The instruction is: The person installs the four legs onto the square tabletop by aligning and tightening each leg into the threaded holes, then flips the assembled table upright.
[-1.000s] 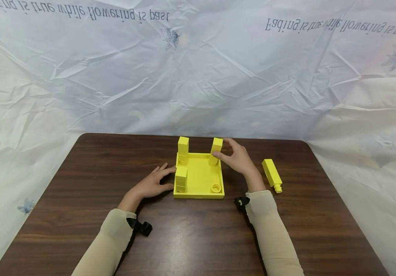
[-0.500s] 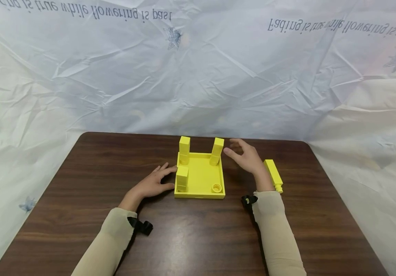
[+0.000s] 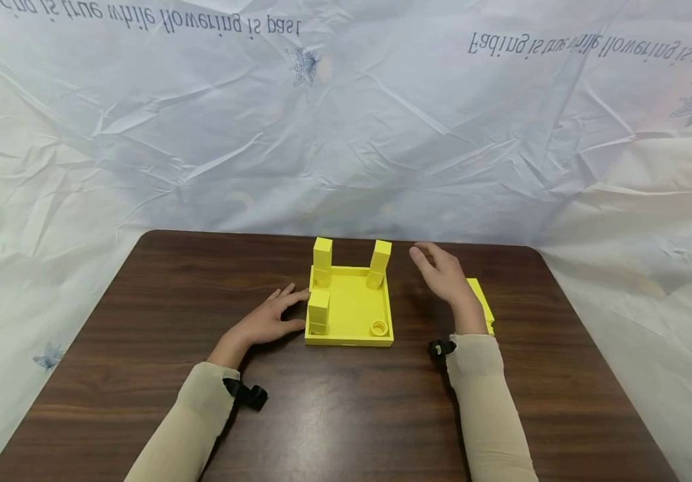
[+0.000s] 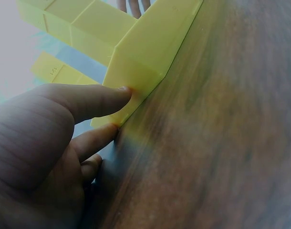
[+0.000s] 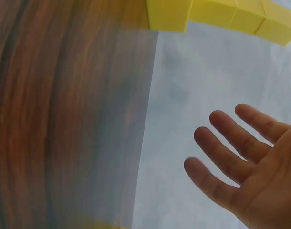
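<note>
A shallow yellow square tray-like base [image 3: 352, 304] lies on the table in the head view. Yellow square posts stand at three of its corners: far left [image 3: 322, 258], far right [image 3: 380, 258] and near left [image 3: 318, 309]. At the near right corner is a round socket [image 3: 379, 328]. My left hand [image 3: 268, 321] rests at the base's left side; in the left wrist view its thumb [image 4: 102, 100] touches the wall. Right of the base, my right hand [image 3: 445, 278] holds nothing, its fingers [image 5: 226, 152] spread. A loose yellow post [image 3: 482, 301] lies partly hidden behind that hand.
The dark wood-grain table [image 3: 334, 408] ends at a far edge in front of a hanging white sheet [image 3: 346, 134]. Black wrist straps with small cameras sit on the left cuff [image 3: 246, 395] and right cuff [image 3: 441, 348].
My right hand has let go of the far right post and moved right, away from the base, now covering part of the loose post. My left hand stays in place.
</note>
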`<state>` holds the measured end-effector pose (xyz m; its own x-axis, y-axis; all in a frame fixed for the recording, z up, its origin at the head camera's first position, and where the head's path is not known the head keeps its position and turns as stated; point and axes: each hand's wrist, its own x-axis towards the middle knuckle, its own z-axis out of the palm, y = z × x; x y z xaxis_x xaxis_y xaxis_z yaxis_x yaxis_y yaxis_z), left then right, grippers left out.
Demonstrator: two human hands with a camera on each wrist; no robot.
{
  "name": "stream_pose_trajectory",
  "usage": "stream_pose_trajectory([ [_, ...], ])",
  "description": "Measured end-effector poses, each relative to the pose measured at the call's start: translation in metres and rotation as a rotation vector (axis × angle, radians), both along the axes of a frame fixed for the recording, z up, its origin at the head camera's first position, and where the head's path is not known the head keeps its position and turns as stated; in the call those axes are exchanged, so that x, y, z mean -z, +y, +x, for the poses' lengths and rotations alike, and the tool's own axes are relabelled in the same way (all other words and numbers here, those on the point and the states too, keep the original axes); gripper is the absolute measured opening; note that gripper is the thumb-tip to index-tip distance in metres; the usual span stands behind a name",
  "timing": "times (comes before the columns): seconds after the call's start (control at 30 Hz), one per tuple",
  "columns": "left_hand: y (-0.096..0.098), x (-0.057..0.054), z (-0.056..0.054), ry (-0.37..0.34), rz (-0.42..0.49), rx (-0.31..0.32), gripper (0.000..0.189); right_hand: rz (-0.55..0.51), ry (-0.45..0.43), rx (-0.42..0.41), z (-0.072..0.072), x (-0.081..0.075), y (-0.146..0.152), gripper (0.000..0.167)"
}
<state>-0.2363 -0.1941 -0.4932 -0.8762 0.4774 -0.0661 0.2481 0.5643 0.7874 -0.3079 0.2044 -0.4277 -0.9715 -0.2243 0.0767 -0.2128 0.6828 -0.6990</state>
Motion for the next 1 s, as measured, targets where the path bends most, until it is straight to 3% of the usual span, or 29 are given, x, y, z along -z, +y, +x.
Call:
stream_pose_trajectory([
  [0.33,0.0,-0.001,0.001,-0.016,0.011,0.003,0.068,0.119,0.02,0.057,0.005,-0.001,0.017,0.056],
  [1.0,0.0,-0.001,0.001,-0.004,0.015,0.009,0.067,0.226,-0.018,0.09,0.007,0.003,0.024,0.058],
])
